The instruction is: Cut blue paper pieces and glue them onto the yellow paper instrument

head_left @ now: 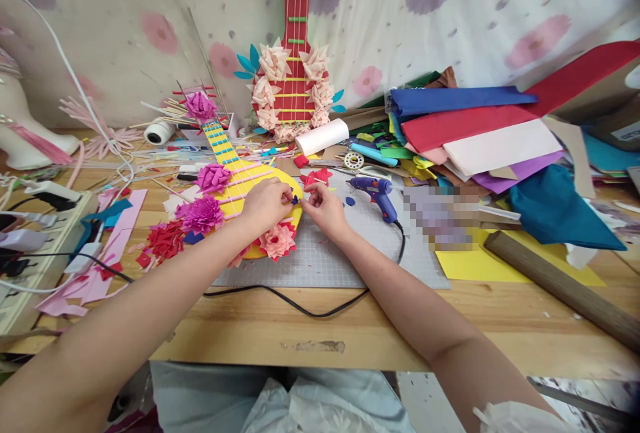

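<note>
A yellow foam guitar decorated with pink and magenta paper flowers lies on a grey cutting mat. My left hand rests over the guitar's round body, fingers pinched. My right hand meets it from the right, also pinched. Between the two sets of fingertips sits a small dark blue foam piece, held by both hands. A pink flower lies just under my left hand.
A blue glue gun stands right of my hands, its black cable looping across the table front. A red guitar model leans on the wall. Coloured foam sheets pile at right, a wooden stick beside them, a power strip at left.
</note>
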Tool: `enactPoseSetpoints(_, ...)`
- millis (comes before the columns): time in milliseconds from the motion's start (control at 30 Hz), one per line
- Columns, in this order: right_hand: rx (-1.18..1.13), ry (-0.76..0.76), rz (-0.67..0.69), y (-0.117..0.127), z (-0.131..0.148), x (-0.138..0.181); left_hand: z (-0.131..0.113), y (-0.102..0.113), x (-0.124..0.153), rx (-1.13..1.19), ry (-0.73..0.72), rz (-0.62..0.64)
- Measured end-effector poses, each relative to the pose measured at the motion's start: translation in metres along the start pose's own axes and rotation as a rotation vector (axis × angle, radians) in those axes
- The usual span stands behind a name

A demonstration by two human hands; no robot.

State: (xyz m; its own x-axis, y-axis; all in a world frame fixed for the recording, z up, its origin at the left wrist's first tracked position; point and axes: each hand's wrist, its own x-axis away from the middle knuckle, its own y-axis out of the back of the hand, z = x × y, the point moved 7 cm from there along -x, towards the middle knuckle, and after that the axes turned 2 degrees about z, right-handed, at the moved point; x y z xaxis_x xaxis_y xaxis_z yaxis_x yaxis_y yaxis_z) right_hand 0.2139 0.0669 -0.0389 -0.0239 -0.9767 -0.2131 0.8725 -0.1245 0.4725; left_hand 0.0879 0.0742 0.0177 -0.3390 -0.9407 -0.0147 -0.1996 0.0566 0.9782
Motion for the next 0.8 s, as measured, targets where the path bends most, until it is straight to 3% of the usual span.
enactPoseSetpoints(367,0.035,0.076,0.046,-0.0053,0.0019,-0.0010,0.0014,0.0012,-0.0014,-0.013,-0.026,0.028)
enactPoseSetpoints(800,-0.004,0.042,0.074,-0.0084,0.0001,-0.0018,0.0019,-0.0003,-0.0011,-0.051,0.006,0.018)
